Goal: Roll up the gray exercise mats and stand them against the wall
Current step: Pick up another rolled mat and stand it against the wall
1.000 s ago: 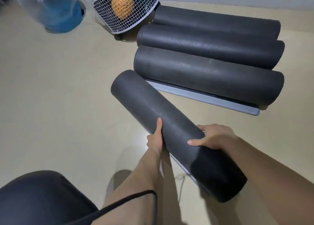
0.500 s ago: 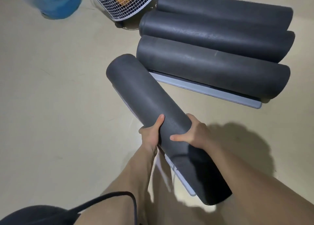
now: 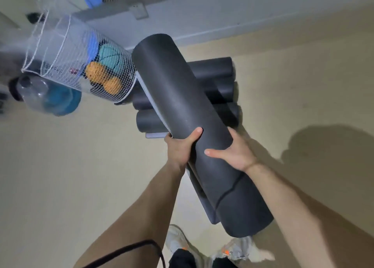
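Gray rolled mat (image 3: 194, 122): off the floor, held in both hands, above the three rolled mats (image 3: 220, 89) that lie side by side on the floor (image 3: 81, 176) near the wall (image 3: 202, 14).
Long axis: near end low, by the shoes (image 3: 178, 241); far end up & away twd the wall. Tilted, not upright yet.
Hands vs mat: both at approx mid-length w/ the roll between them. L is on its left flank, R on its right, about level, so neither is clearly nearer the wall.
Left hand (image 3: 179, 150): clamped on the roll, thumb over the top face. Other fingers go under, out of my view.
Right hand (image 3: 235, 153): gripping too, thumb laid across the front. Fingers wrap round the far side, hidden.
Loose edge: a lighter flap runs along the roll's left underside. It's prob. pinned by the L hand, but my feed is smeared there, so I can't say for sure.
Next, my read: lower end down to the floor, top end to the wall, flap side kept trapped so it doesn't unroll.
Risk: the wire basket (image 3: 81, 61) sits just left of the far end, and I could clip it.
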Tool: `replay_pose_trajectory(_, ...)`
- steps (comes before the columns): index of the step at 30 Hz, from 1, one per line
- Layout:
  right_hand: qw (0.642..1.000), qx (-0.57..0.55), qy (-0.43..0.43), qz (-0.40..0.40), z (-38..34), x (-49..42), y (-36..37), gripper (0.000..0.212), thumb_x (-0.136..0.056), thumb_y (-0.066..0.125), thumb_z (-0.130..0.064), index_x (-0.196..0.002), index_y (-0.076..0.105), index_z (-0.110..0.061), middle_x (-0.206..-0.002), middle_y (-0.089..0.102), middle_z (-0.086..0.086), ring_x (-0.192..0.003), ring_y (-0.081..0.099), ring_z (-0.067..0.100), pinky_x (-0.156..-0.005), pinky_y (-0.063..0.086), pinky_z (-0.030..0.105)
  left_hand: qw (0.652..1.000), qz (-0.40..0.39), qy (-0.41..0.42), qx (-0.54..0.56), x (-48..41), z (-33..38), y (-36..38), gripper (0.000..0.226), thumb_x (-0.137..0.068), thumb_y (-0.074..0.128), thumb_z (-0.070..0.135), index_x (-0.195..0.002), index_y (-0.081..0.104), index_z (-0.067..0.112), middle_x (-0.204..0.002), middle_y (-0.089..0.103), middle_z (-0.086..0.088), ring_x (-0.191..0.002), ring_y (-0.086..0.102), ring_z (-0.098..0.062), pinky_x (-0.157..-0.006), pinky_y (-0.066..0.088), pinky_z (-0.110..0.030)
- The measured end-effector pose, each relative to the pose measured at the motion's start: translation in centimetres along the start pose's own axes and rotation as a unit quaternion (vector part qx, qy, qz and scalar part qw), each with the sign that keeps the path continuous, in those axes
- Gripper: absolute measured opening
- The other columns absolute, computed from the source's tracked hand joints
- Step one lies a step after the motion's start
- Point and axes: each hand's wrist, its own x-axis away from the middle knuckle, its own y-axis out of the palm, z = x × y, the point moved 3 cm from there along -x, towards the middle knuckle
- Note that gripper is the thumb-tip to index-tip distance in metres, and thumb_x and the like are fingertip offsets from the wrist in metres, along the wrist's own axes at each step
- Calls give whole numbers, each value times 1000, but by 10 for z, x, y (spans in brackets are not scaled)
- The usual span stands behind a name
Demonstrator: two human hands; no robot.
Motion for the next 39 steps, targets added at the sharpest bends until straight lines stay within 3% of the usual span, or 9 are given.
replay_pose_trajectory(5,996,-48,8,71,-34,28,-165,92,-47,96,-60,-130,61,-41,-117,72,-23,-107,69,-1,-99,55,34,995,-80,49,-34,38,85,153,109,-49,99,53,-135,49,9,-119,73,1,-105,73,-14,-97,57,-35)
replay_pose_trajectory(8,987,-64,26,146,-32,35,-265,98,-41,94,-62,-129,62,-36,-116,73,-19,-105,69,2,-98,56,35,988,-126,65,-59,55,119,257,117,-38,100,65,-132,58,9,-115,76,3,-102,74,-14,-95,59,-36)
replay_pose_trajectory(11,975,-108,48,186,-25,44,-364,97,-45,93,-60,-133,60,-37,-117,72,-20,-105,69,4,-98,56,35,977,-185,82,-75,75,146,365,94,-47,100,56,-122,64,12,-111,77,4,-100,75,-12,-90,60,-34)
replay_pose_trajectory(15,958,-137,72,240,-3,46,-497,100,-48,92,-63,-138,56,-39,-124,68,-20,-112,66,9,-102,54,41,961,-237,85,-118,94,170,516,113,-36,99,67,-128,62,11,-118,75,3,-103,73,-13,-90,61,-35)
replay_pose_trajectory(21,928,-186,91,310,56,47,-677,98,-50,93,-63,-137,58,-35,-125,68,-17,-114,65,12,-105,53,42,935,-290,95,-181,131,178,730,110,-41,95,66,-129,57,12,-120,70,3,-105,70,-17,-92,60,-39)
replay_pose_trajectory(25,918,-207,101,324,106,42,-799,100,-49,92,-65,-138,58,-32,-125,69,-15,-112,67,12,-103,54,42,919,-313,91,-223,153,173,873,115,-42,95,67,-133,51,12,-125,66,0,-111,67,-22,-95,59,-44)
replay_pose_trajectory(29,917,-216,104,318,147,21,-915,80,-63,96,-47,-132,59,-32,-119,69,-16,-107,67,7,-98,54,36,916,-316,80,-232,160,165,1000,100,-57,96,57,-133,48,12,-125,64,0,-113,65,-24,-98,58,-45)
replay_pose_trajectory(36,924,-165,141,314,214,-52,-1087,89,-59,92,-58,-136,55,-32,-122,66,-13,-110,64,12,-102,54,43,919,-316,56,-228,125,145,1190,114,-40,93,70,-130,52,13,-123,67,1,-112,66,-23,-98,58,-45)
replay_pose_trajectory(39,926,-161,158,302,241,-97,-1146,81,-63,94,-51,-133,55,-34,-119,67,-13,-108,65,12,-98,55,39,920,-307,38,-242,95,139,1260,105,-51,94,64,-131,50,13,-124,65,0,-112,65,-23,-98,57,-46)
